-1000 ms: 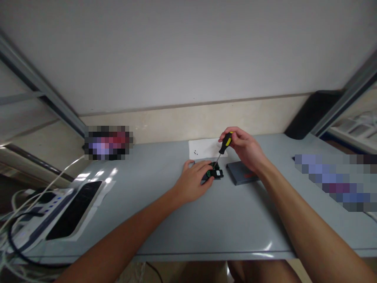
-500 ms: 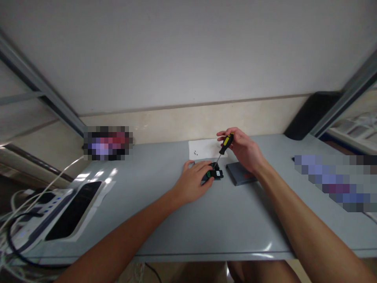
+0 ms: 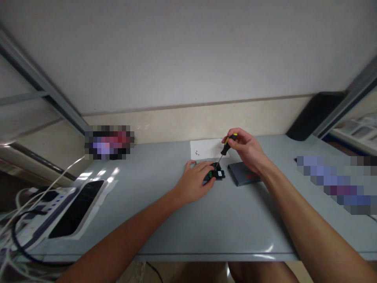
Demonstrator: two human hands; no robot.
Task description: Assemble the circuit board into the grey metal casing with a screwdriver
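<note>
My left hand [image 3: 196, 180] is closed over a small black device with a green circuit board [image 3: 218, 174], pressing it to the table; its palm side is hidden. My right hand [image 3: 246, 147] grips the handle of a black and yellow screwdriver [image 3: 227, 146] between thumb and fingers. The shaft slants down to the left, and its tip meets the device near my left fingertips. Just right of the device lies a dark grey casing [image 3: 240, 175], partly under my right wrist. Behind the device, several tiny dark screws [image 3: 197, 153] rest on a white sheet of paper [image 3: 207, 147].
On the grey table [image 3: 165, 228], a phone [image 3: 78, 208] lies at the left beside a power strip [image 3: 55, 206] with tangled cables. A black cylindrical object [image 3: 312, 116] leans at the back right. Blurred items sit at the back left and far right.
My right fingers have closed in around the screwdriver handle, which has turned slightly in them. My left hand stays on the device. The whole view has shifted a little.
</note>
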